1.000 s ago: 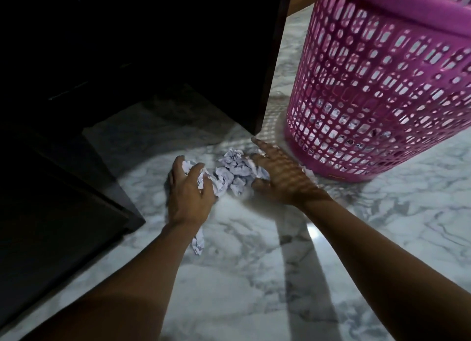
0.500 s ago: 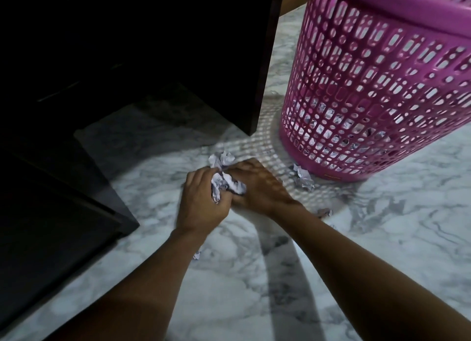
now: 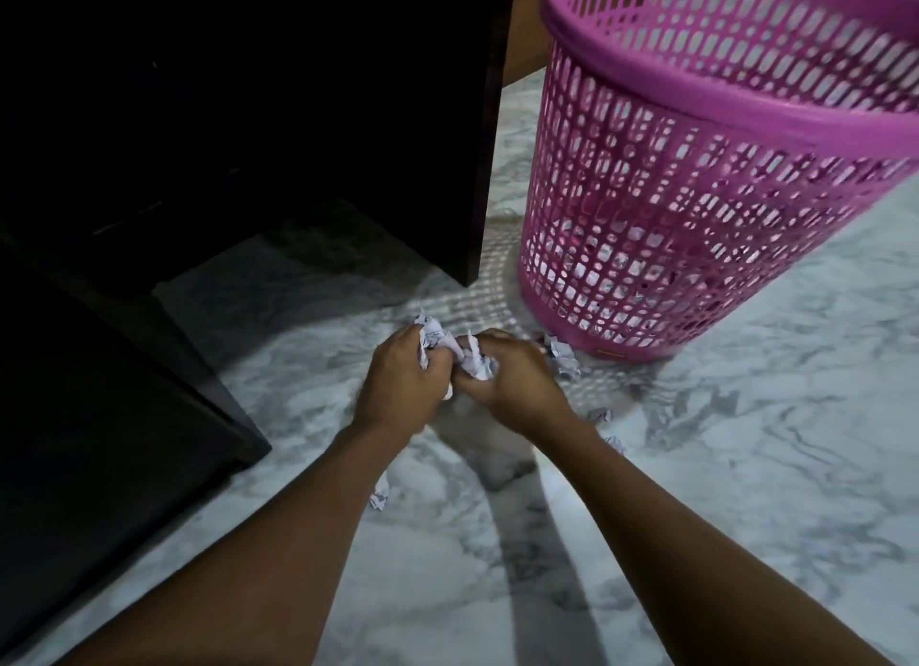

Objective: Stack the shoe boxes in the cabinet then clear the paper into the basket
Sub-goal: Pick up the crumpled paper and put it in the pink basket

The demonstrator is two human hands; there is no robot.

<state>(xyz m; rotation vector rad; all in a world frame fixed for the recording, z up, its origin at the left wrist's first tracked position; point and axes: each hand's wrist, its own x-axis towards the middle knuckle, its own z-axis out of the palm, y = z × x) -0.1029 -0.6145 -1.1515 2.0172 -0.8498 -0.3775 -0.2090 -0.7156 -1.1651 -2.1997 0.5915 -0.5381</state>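
My left hand (image 3: 398,384) and my right hand (image 3: 512,384) are pressed together just above the marble floor, both gripping one bunch of crumpled white paper (image 3: 455,349) that pokes out between the fingers. The pink perforated basket (image 3: 706,183) stands upright on the floor to the upper right of my hands, with paper visible through its wall near the bottom. The dark cabinet (image 3: 248,118) fills the upper left; its inside is too dark to show any shoe boxes.
Loose paper scraps lie on the floor: one (image 3: 562,359) beside the basket's base, small ones (image 3: 604,414) right of my right wrist, another (image 3: 379,497) under my left forearm. A dark cabinet door or panel (image 3: 99,446) juts out at the left.
My hands swept the spread-out paper together, closed round it and lifted it slightly. The view has tipped up, showing the basket's rim.
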